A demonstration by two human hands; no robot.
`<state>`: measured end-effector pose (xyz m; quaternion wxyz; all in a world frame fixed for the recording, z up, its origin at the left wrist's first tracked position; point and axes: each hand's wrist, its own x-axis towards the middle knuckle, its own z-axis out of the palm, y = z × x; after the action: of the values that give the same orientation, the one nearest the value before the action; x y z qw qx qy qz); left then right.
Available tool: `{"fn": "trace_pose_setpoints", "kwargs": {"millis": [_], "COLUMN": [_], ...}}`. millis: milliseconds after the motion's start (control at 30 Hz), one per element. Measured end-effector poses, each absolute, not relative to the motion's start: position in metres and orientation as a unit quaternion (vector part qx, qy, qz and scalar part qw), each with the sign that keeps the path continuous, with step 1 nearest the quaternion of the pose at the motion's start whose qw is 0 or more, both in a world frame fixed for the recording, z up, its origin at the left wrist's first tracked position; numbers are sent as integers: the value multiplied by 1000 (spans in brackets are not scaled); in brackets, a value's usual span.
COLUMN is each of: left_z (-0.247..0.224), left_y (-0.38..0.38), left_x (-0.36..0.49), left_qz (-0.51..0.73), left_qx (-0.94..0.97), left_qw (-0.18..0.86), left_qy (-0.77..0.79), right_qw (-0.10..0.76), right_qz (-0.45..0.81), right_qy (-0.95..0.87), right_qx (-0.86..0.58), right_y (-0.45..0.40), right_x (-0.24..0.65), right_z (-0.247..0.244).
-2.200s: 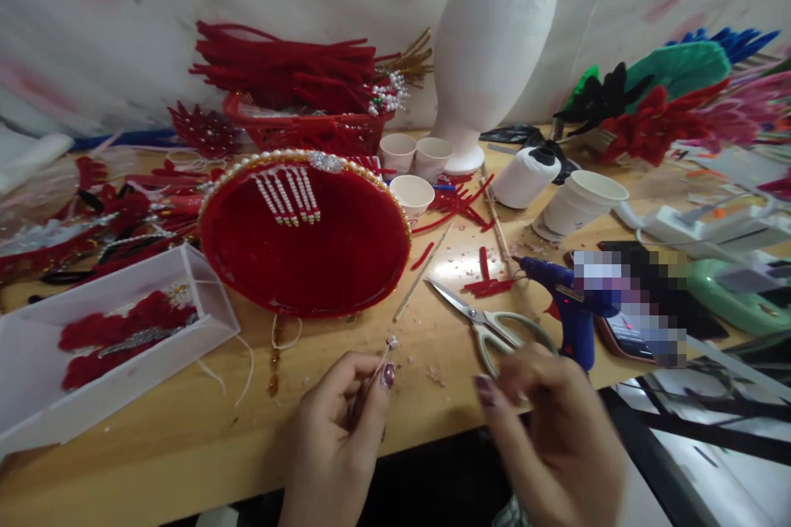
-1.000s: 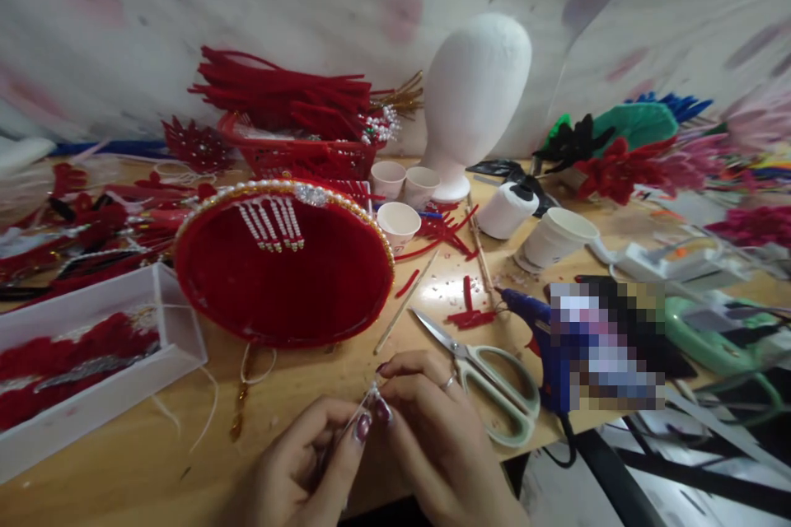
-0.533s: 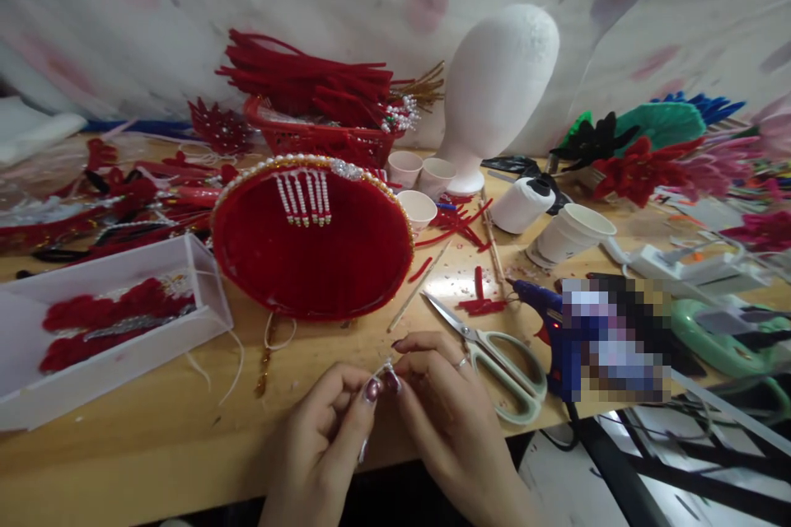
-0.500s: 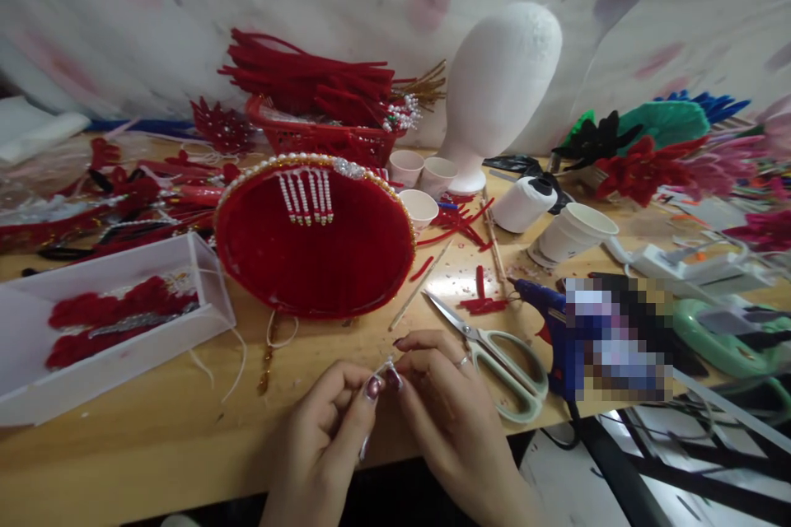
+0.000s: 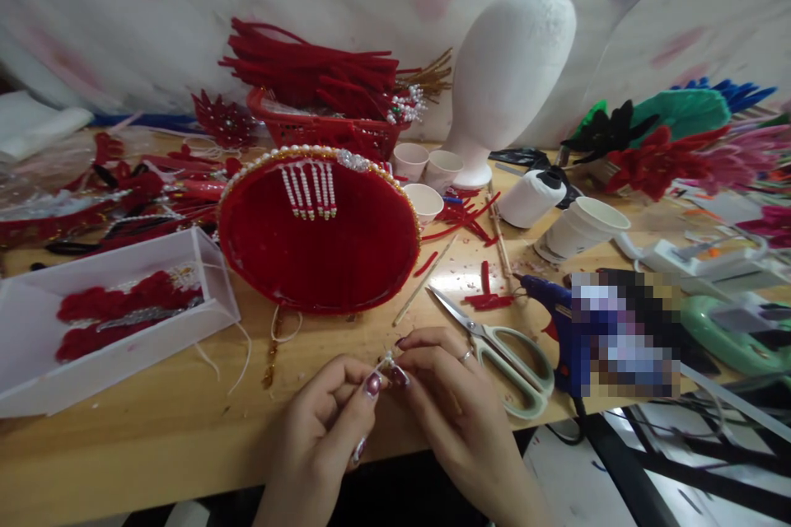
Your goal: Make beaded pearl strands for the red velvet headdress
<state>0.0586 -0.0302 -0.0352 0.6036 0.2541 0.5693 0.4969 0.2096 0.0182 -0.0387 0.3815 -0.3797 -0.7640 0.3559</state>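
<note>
My left hand (image 5: 330, 420) and my right hand (image 5: 454, 399) meet at the table's front edge, thumbs and forefingers pinched together. Between the fingertips is a small whitish piece (image 5: 386, 361), too small to make out clearly. Just beyond my hands stands a round red velvet piece (image 5: 321, 263), tilted up, with pearls and gold trim round its upper rim and short strings of white beads (image 5: 307, 189) hanging on its face. Scissors (image 5: 494, 346) lie beside my right hand, blades pointing away to the left.
A white box (image 5: 111, 370) with red pieces sits at left. A blue glue gun (image 5: 568, 313) lies at right. Behind are a red basket (image 5: 334, 132), paper cups (image 5: 581, 226), a thread spool (image 5: 530, 199), a white foam head (image 5: 512, 66) and fuzzy flowers (image 5: 661, 160).
The view has shifted slightly, moving most table items a little to the right. Both hands keep their pinch on the small piece, with only slight finger movement.
</note>
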Motion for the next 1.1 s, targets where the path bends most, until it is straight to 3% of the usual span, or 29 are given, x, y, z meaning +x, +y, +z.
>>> {"fn": "trace_pose_setpoints", "kwargs": {"millis": [567, 1100], "left_z": [-26, -30], "left_y": [-27, -28], "left_x": [61, 60], "left_qz": [471, 482], "left_qx": [277, 277], "left_qw": [597, 580], "left_qy": [588, 596], "right_qw": [398, 398], "right_qz": [402, 343], "right_qy": [-729, -749], "right_qx": [-385, -404], "right_y": [21, 26], "right_x": [211, 219], "right_z": [-36, -38]}}
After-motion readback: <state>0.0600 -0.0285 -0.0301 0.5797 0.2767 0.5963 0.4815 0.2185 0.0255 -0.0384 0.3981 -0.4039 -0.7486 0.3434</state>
